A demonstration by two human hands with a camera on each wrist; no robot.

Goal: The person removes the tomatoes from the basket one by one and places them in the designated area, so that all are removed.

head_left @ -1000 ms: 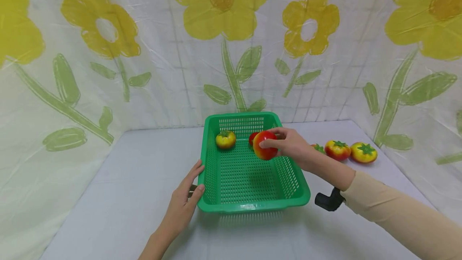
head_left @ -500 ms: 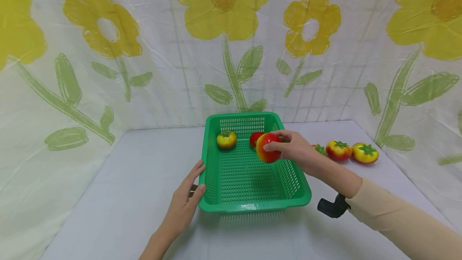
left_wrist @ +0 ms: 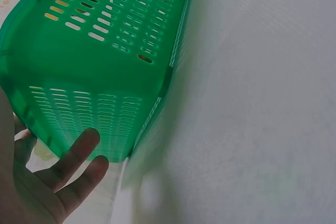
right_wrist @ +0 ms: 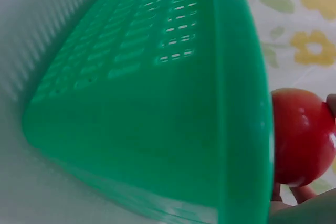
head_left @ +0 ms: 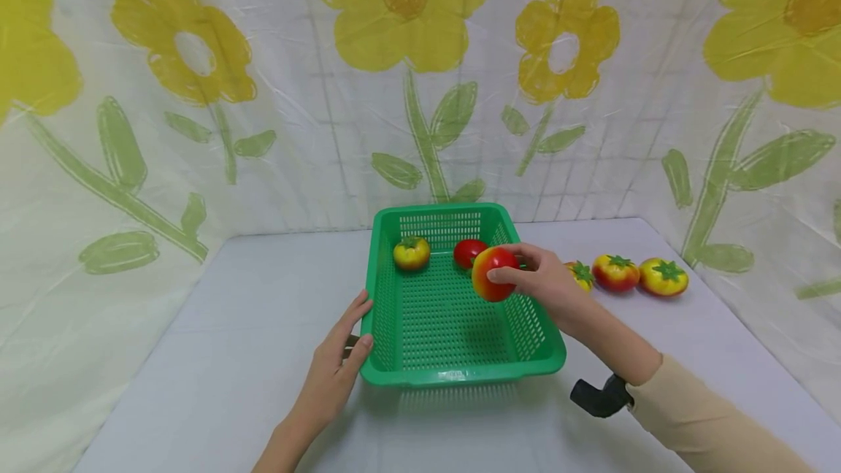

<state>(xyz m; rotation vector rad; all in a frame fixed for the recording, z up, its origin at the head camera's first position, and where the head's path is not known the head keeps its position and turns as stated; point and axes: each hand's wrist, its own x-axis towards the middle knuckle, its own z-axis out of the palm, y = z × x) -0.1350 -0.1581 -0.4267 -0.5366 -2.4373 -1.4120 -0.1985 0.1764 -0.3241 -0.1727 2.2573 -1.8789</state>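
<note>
A green perforated basket [head_left: 460, 377] stands on the table, with a yellow-red tomato [head_left: 412, 254] at its back left and a red tomato [head_left: 469, 252] at its back right. My right hand [head_left: 548, 285] pinches a red-yellow tomato [head_left: 494, 274] between thumb and fingers above the basket's right part; the right wrist view shows this held tomato [right_wrist: 302, 137] beyond the rim. At the basket's left rim, my left hand [head_left: 330, 371] touches the edge with thumb and fingers spread. In the left wrist view the left hand's fingers [left_wrist: 79, 153] extend beside the basket wall [left_wrist: 79, 66].
Right of the basket, a partly hidden tomato [head_left: 581, 276], a red-yellow tomato [head_left: 615, 273] and a yellow tomato [head_left: 663, 277] lie in a row on the white table [head_left: 263, 298]. A curtain [head_left: 282, 166] with printed flowers hangs behind. A black device [head_left: 601, 395] sits at the right wrist.
The right hand has moved slightly right and toward the front with its tomato, uncovering more of the red tomato in the basket. The left hand and basket have stayed in place.
</note>
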